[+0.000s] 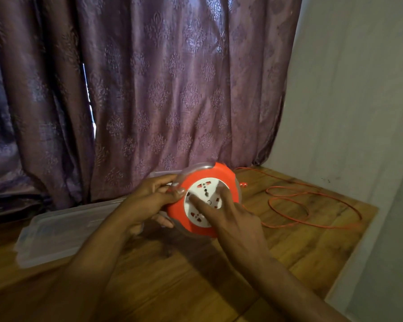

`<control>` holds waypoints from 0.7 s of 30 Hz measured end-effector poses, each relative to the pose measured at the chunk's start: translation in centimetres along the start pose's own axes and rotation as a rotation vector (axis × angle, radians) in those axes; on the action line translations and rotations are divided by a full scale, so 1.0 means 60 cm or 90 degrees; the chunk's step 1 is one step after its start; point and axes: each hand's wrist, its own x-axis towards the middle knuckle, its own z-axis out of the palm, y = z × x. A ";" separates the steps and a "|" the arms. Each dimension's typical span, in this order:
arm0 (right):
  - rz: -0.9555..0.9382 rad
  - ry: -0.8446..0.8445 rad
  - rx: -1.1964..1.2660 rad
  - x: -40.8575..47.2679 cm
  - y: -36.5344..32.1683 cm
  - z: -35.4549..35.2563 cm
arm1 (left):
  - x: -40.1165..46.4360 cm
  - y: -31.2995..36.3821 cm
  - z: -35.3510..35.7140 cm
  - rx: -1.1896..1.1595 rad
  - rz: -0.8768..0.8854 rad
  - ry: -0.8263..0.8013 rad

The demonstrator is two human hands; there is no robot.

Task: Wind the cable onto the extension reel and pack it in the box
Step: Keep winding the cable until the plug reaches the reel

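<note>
Extension reel (204,198): round, orange housing with a white socket face and a clear rim, held tilted above the wooden table (172,275), socket face toward the person.

Left hand (149,201): grips the reel's left edge, fingers curled round the rim, thumb on the orange front.

Right hand (228,212): lies across the white socket face with fingers extended and pressing on it; it covers the lower right of the face. The fingers are blurred.

Cable (312,205): thin, orange, lying in loose loops on the table to the right of the reel, well unwound, running back toward the reel's right side. The exact point where it enters the reel is hidden behind the housing.

Box (56,228): clear plastic, flat on the table to the left, just beside the left forearm.

Curtain (149,89): purple, patterned, hanging behind the table.

Wall (358,112): pale, plain, along the table's right edge.
</note>
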 end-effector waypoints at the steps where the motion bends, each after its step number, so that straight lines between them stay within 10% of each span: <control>1: 0.022 0.013 0.001 0.003 0.005 0.003 | 0.002 0.000 0.008 -0.014 0.002 0.004; 13: 0.405 0.110 0.404 0.031 0.016 0.010 | 0.005 -0.002 0.059 -0.047 0.036 0.062; 21: 0.034 0.020 0.122 -0.013 0.038 0.000 | 0.006 0.002 0.048 -0.060 0.021 0.073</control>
